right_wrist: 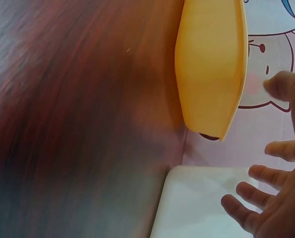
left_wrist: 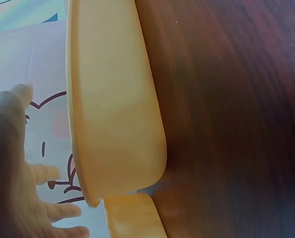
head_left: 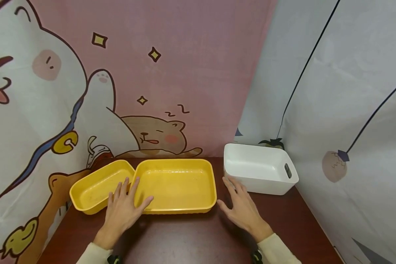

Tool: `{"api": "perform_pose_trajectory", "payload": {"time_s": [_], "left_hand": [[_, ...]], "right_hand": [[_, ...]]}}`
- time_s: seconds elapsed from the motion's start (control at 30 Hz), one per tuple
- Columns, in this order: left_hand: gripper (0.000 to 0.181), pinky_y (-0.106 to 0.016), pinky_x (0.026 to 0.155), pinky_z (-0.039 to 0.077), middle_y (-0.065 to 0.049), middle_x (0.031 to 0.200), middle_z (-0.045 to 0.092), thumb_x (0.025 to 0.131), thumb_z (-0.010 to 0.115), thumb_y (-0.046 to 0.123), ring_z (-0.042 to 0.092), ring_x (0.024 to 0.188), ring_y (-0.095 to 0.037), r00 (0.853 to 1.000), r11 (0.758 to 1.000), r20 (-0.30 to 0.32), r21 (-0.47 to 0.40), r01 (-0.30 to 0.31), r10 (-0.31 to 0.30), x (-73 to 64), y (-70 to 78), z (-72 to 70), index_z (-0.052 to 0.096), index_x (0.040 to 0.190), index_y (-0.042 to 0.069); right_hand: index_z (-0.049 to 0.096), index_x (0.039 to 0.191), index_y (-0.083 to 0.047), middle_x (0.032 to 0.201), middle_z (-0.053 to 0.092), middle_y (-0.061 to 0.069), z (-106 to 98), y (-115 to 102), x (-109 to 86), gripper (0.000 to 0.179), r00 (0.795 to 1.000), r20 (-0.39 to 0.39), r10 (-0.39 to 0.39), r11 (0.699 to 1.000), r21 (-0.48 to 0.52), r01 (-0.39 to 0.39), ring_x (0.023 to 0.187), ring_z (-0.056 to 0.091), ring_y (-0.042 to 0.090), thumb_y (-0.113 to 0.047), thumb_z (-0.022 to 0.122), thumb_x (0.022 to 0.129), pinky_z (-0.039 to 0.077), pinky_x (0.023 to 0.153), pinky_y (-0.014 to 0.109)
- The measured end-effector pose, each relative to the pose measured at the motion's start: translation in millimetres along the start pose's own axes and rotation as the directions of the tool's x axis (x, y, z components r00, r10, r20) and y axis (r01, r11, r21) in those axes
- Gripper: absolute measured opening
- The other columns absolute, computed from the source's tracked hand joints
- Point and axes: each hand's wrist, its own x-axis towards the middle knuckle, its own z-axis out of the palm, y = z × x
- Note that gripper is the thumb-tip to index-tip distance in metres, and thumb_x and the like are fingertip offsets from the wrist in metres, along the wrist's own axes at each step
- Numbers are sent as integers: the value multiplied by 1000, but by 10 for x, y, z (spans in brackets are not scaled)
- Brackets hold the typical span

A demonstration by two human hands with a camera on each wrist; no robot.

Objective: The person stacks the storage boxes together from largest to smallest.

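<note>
In the head view a wide yellow tray (head_left: 175,211) lies on the table between the two hands. My left hand (head_left: 123,209) is over its near left corner, fingers spread and straight, overlapping the rim. A narrower yellow tray (head_left: 95,206) sits angled to the left of the wide one, just beyond these fingers. My right hand (head_left: 242,211) spreads its fingers off the wide tray's right side, fingertips close to the near left corner of a white bin (head_left: 264,186). In both wrist views the left hand (left_wrist: 13,168) and right hand (right_wrist: 281,183) hold nothing.
The dark reddish-brown table (head_left: 184,238) carries all three containers. Behind it hangs a pink cartoon backdrop (head_left: 201,73), and a pale printed cloth (head_left: 349,110) borders the right side. The white bin has an oval handle slot (head_left: 288,171) on its right end.
</note>
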Motion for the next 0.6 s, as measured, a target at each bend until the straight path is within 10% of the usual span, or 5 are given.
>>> {"api": "perform_pose_trajectory", "payload": {"time_s": [0.6], "left_hand": [[96,-88,119,46,-37,177,45,114,49,79,51,155,-67,1000,999,5,-43,25,-25,175,68,17,37,183,14]], "right_hand": [[51,174,-5,178,53,21,148,-123,308,80,989,84,124,975,173,-137,164,55,45,-28,86,106,49,133,65]]}}
